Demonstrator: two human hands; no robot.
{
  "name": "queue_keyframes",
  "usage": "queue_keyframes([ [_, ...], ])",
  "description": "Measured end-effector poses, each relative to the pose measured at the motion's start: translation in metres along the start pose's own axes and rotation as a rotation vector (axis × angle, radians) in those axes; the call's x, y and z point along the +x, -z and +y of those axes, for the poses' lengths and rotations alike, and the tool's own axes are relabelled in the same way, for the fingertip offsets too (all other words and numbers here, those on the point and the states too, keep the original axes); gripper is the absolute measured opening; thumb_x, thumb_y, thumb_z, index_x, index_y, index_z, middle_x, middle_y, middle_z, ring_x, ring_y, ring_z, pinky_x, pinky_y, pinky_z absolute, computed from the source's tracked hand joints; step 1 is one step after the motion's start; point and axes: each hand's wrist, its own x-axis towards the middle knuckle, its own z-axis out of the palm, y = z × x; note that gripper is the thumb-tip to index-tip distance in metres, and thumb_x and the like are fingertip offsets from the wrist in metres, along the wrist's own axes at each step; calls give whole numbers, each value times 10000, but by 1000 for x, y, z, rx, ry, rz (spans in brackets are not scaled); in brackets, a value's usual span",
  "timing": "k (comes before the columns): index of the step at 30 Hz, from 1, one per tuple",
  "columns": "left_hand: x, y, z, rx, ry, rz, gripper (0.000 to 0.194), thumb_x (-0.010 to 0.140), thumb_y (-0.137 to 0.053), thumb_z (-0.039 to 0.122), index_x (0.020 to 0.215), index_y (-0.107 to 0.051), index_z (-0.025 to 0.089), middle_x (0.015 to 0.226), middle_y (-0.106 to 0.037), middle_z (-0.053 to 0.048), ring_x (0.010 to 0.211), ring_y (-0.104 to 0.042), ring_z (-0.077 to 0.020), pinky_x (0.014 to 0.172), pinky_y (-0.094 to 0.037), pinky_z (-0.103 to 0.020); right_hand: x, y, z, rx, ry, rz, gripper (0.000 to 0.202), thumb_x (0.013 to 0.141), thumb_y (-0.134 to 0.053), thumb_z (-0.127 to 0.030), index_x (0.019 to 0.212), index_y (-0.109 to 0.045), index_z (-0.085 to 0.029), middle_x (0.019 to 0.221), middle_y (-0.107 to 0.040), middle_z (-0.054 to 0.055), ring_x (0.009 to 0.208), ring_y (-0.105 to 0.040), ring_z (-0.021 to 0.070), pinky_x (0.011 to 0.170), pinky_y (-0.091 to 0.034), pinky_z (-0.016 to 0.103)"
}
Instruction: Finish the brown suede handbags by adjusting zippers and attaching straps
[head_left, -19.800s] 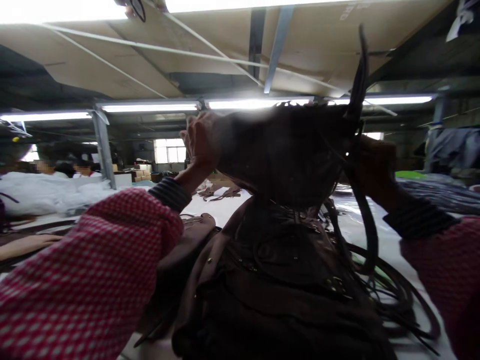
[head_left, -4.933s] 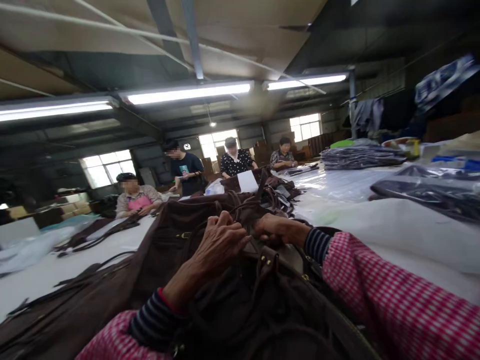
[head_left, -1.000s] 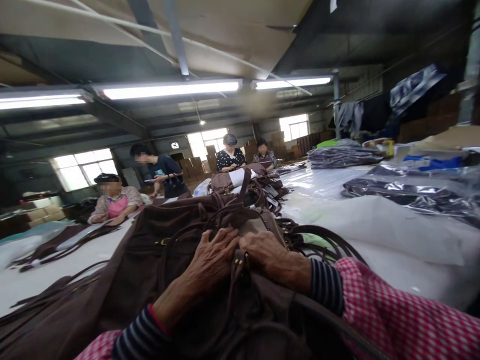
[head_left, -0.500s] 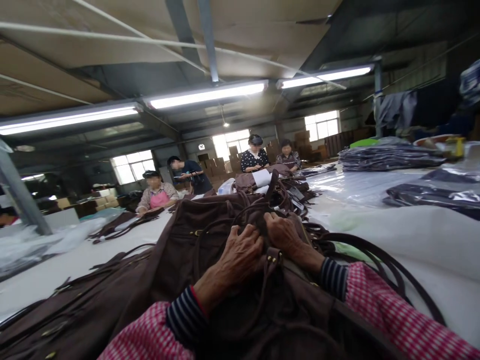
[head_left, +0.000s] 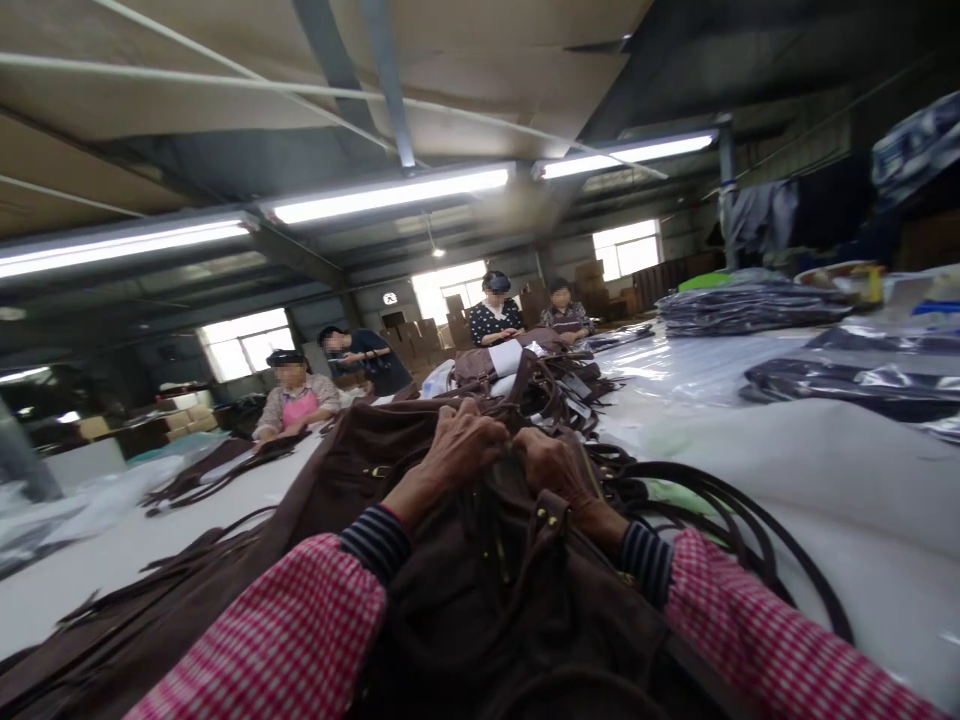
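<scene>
A dark brown bag [head_left: 450, 590] with handles and brass-coloured fittings lies directly in front of me. My left hand [head_left: 463, 445] is closed, its fingers curled at the far upper part of the bag. Close beside it on the right, my right hand [head_left: 551, 465] has bent fingers gripping the bag's edge near a zip. The fingertips of both hands are partly hidden in the dark material. Below my right hand, a handle tab with two brass studs [head_left: 553, 519] shows on the bag.
More brown bags [head_left: 491, 365] with straps and paper are piled beyond my hands. Dark items in clear plastic [head_left: 750, 305] are stacked at the right on the white-covered table [head_left: 862, 480]. Several people stand or sit farther back, one in a pink apron [head_left: 300, 408].
My left hand has moved up and away across the bag, and its sleeve shows more. My right hand stays near the zip, its fingers more bent. The view has shifted slightly.
</scene>
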Motion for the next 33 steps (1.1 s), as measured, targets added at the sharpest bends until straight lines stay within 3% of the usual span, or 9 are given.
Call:
queue_keyframes([
  [5, 6, -25, -17, -326, 134, -25, 199, 861, -636, 413, 960, -772, 307, 1062, -691, 2, 1089, -459, -256, 936, -356, -381, 8, -4, 2, -8, 45, -4, 173, 928, -476, -134, 1026, -614, -169, 1020, -676, 73, 859, -640, 195, 662, -378, 267],
  [14, 14, -38, -21, -350, 125, 28, 207, 824, -620, 419, 905, -764, 294, 974, -702, -4, 1085, -476, -290, 951, -371, -409, 11, -2, 6, 16, 67, 17, 132, 966, -489, -212, 1023, -606, -186, 1027, -666, 46, 867, -628, 191, 663, -401, 274],
  [17, 9, -50, -18, -357, 100, 130, 200, 859, -611, 407, 894, -761, 280, 941, -707, -16, 1078, -466, -291, 943, -381, -421, 8, 6, 7, 37, 63, 49, 142, 995, -479, -231, 1040, -612, -211, 1053, -655, 33, 959, -597, 188, 742, -420, 277],
  [20, 3, -55, -8, -228, 11, 322, 157, 906, -607, 348, 870, -744, 280, 966, -720, -11, 1149, -459, -309, 996, -320, -482, 3, 13, 13, 13, -15, 139, 209, 988, -543, -291, 1186, -584, -240, 1206, -612, 32, 1124, -511, 214, 901, -406, 314],
  [24, -1, -38, 10, -119, -208, 508, 185, 978, -535, 223, 868, -684, 229, 967, -712, -17, 1229, -502, -260, 1095, -250, -484, -3, 13, 23, -41, -54, 109, 161, 1012, -502, -291, 1120, -614, -251, 1193, -609, 39, 1082, -501, 227, 925, -376, 359],
  [27, -1, -26, 15, -181, -252, 559, 199, 1000, -505, 217, 883, -665, 213, 973, -694, -22, 1214, -538, -214, 1105, -299, -414, -4, 6, 29, -13, -53, 98, 204, 1037, -415, -254, 1067, -614, -222, 1087, -627, 67, 1033, -509, 240, 891, -368, 376],
  [29, 1, -29, 13, -305, -187, 541, 175, 983, -533, 248, 882, -672, 212, 999, -688, -28, 1199, -545, -215, 1071, -348, -375, -3, 0, 34, 13, -61, 88, 248, 1048, -368, -240, 1104, -607, -201, 1072, -630, 83, 1024, -511, 241, 896, -360, 382],
  [33, 2, -62, 3, -665, 172, 355, 127, 875, -609, 291, 813, -679, 204, 901, -669, -10, 920, -612, -187, 835, -446, -288, -1, -10, 47, 81, 6, -28, 260, 1034, -401, -200, 1042, -661, -188, 1112, -662, 72, 1033, -540, 210, 957, -347, 365],
])
